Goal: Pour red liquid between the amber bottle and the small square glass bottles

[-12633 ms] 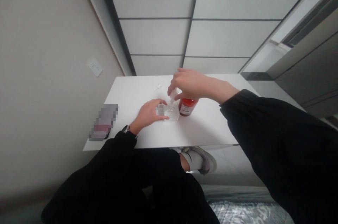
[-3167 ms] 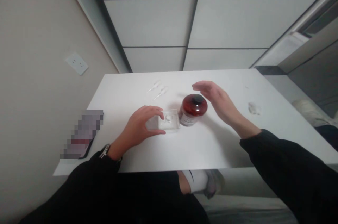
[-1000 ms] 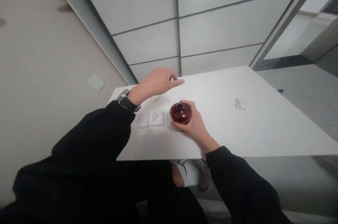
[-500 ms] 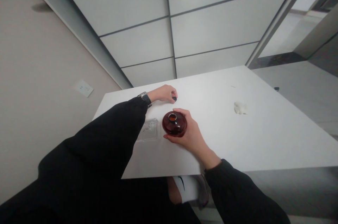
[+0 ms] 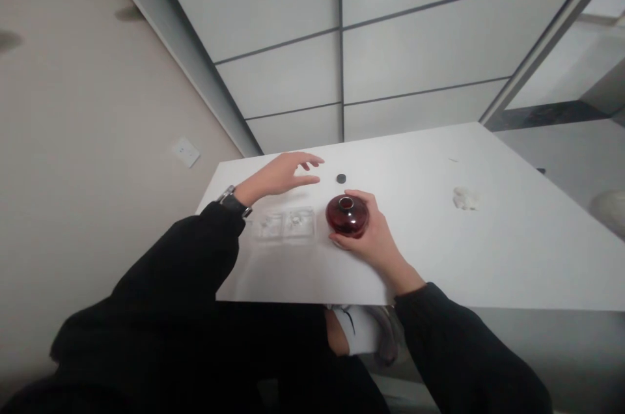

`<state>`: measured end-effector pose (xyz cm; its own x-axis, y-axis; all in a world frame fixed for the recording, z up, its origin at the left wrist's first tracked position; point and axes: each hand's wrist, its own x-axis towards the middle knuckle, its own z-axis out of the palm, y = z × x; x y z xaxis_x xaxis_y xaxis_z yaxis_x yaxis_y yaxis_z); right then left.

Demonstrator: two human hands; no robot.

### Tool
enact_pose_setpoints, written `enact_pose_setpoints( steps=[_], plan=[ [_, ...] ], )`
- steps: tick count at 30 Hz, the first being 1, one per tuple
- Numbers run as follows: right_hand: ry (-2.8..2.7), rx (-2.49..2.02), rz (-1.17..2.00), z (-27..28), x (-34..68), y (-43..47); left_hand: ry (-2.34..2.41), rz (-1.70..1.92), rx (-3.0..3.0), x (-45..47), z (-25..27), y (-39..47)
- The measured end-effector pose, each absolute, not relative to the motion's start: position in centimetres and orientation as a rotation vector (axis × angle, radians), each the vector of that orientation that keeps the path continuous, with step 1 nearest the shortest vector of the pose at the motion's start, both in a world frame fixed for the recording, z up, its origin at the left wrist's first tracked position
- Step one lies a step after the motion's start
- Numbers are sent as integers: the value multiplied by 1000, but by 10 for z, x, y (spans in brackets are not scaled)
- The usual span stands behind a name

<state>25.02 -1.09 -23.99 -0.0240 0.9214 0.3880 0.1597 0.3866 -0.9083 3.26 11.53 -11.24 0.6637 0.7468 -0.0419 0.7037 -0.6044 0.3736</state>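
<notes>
Nearest, dark-clad legs [image 5: 293,362] sit below the near edge of the worktop [image 5: 439,258], with a white sock [image 5: 361,329] and a shoe [image 5: 387,339] showing just under it. On the worktop, left of its middle and well back from the near edge, lies a clear box [image 5: 299,225] with two square compartments side by side; the contents are too faint to make out. Just to its right, apart from it, stands the red bottle [image 5: 344,222], upright, its mouth uncovered. The right hand [image 5: 374,228] holds it from the right, fingers and thumb curved round its body. Behind the box, toward the far left corner, the left hand [image 5: 288,173] hangs over the worktop with its fingers wide and nothing between them, a watch [image 5: 233,199] on the wrist. Out toward the right edge lies a crumpled white piece [image 5: 465,199]. Past the bottle, closer to the far edge, the black cap [image 5: 341,178] rests near the left fingertips without touching them. A thin white scrap [image 5: 454,159] lies near the far right corner. Beyond the far edge rise pale panels [image 5: 278,4]; a socket [image 5: 186,151] is on the wall at left.
</notes>
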Motion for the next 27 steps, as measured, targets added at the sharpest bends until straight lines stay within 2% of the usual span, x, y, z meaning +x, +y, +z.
enact_pose_setpoints(
  steps=[5,12,16,27],
  plan=[
    [-1486,-1026,810,-241,250,-13,1460,668,2069,-64,-137,33],
    [-1482,-1092,797,-245,256,-18,1388,680,1867,-93,-210,-13],
    [-1489,-1098,757,-249,260,-17,1272,698,1778,-81,-220,-5],
    [-1511,-1081,708,-256,265,-15,1339,765,1815,-77,-224,-3]
  ],
)
